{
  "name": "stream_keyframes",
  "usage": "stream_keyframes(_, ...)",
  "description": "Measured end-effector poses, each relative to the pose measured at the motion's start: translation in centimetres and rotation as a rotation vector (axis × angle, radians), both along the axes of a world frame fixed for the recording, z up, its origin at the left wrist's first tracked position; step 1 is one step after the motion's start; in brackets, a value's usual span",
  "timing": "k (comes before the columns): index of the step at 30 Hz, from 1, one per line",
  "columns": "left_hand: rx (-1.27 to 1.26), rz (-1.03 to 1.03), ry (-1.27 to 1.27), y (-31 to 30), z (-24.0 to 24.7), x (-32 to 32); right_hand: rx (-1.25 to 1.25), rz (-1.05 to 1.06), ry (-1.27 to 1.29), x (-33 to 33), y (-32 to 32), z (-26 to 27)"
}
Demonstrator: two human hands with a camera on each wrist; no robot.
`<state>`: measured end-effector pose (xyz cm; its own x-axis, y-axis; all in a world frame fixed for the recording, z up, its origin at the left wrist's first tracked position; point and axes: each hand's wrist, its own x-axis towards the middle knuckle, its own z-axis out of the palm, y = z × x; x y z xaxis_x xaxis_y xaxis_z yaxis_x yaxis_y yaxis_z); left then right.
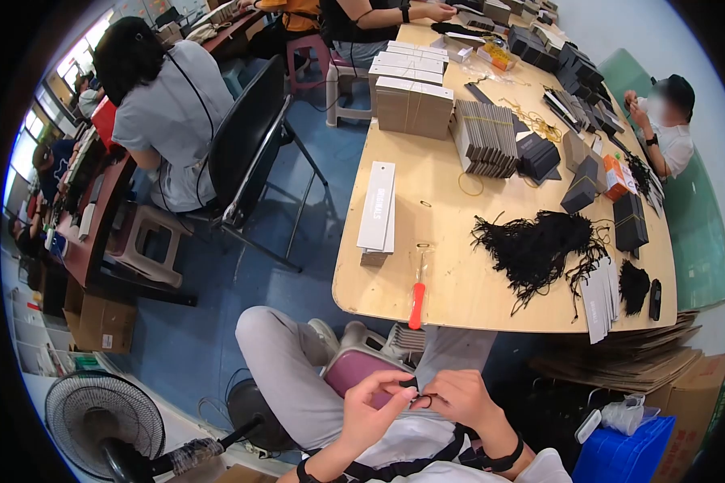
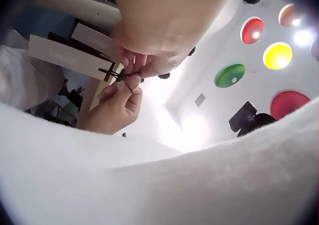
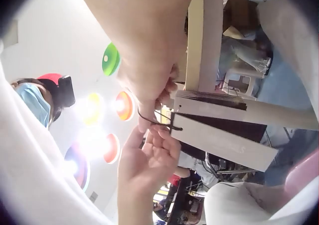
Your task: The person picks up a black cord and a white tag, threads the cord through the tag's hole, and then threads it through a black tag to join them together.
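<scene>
Both grips were closed in a pinch on a thin black cord (image 1: 425,401): the left grip (image 1: 374,412) had its thumb and fingers together on it, and the right grip (image 1: 463,398) had its own curled round another part, the two close together off the near edge of the tabletop (image 1: 459,302). The cord met one end of a pale card (image 3: 224,141), likewise off the tabletop's near edge, seen best from the right wrist

At the near left part of the tabletop lay white printed cards (image 1: 374,209); by its near edge, a red-handled tool (image 1: 416,306). On its near right part were a heap of black tassels (image 1: 536,249) and fanned grey cards (image 1: 598,302). Farther along the tabletop stood banded grey stacks (image 1: 485,138) and white-topped stacks (image 1: 415,109)
</scene>
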<state>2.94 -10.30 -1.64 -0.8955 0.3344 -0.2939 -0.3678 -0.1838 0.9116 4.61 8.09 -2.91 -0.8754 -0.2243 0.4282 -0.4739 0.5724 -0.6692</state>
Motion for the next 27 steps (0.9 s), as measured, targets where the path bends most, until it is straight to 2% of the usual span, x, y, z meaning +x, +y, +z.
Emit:
stream_keyframes(1,-0.218,-0.001,0.199,-0.2,-0.3,0.0,0.016,0.032,-0.138,0.1,0.3,0.3)
stream_keyframes(2,-0.219,-0.003,0.198,-0.2,0.0,-0.3,0.032,0.065,-0.277,0.2,0.6,0.4)
stream_keyframes(4,-0.420,-0.070,0.654,-0.2,1.1,-1.1,0.040,0.043,-0.373,0.7,1.2,-0.1)
stream_keyframes(6,-0.386,-0.088,0.645,0.1,1.7,-1.2,0.050,0.020,-0.466,0.8,1.4,0.0)
stream_keyframes(9,-0.310,-0.142,0.629,0.6,2.1,-1.1,-0.001,-0.021,-0.385,0.5,0.9,0.3)
stream_keyframes(11,-0.269,-0.179,0.624,0.9,2.6,-1.1,-0.157,0.015,-0.304,0.5,0.1,-0.8)
stream_keyframes(13,-0.158,-0.270,0.553,1.2,3.3,-1.2,-0.186,0.053,-0.271,0.5,-0.3,-1.7)
stream_keyframes(15,-0.090,-0.255,0.541,1.5,3.0,-1.4,-0.215,0.095,-0.239,1.1,-0.3,-3.2)
stream_keyframes(17,-0.022,-0.238,0.528,1.5,2.7,-1.6,-0.321,0.142,-0.337,1.9,-0.1,-4.4)
stream_keyframes(18,0.076,-0.175,0.412,1.4,2.6,-1.7,-0.320,0.143,-0.337,2.2,0.1,-4.2)
stream_keyframes(19,0.173,-0.111,0.296,1.3,2.6,-1.9,-0.377,0.106,-0.594,2.6,0.2,-3.4)
stream_keyframes(20,0.174,-0.110,0.295,1.2,2.7,-2.2,-0.432,0.067,-0.852,2.8,0.4,-2.8)
stream_keyframes(22,0.230,0.015,0.094,1.1,2.9,-2.9,-0.438,0.118,-0.945,2.7,0.8,-2.5)
stream_keyframes(23,0.188,0.025,0.081,0.9,2.4,-3.1,-0.447,0.166,-1.036,2.6,1.0,-2.4)
stream_keyframes(27,0.242,0.112,0.008,1.0,1.3,-3.4,-0.492,0.250,-1.123,2.8,1.5,-2.7)
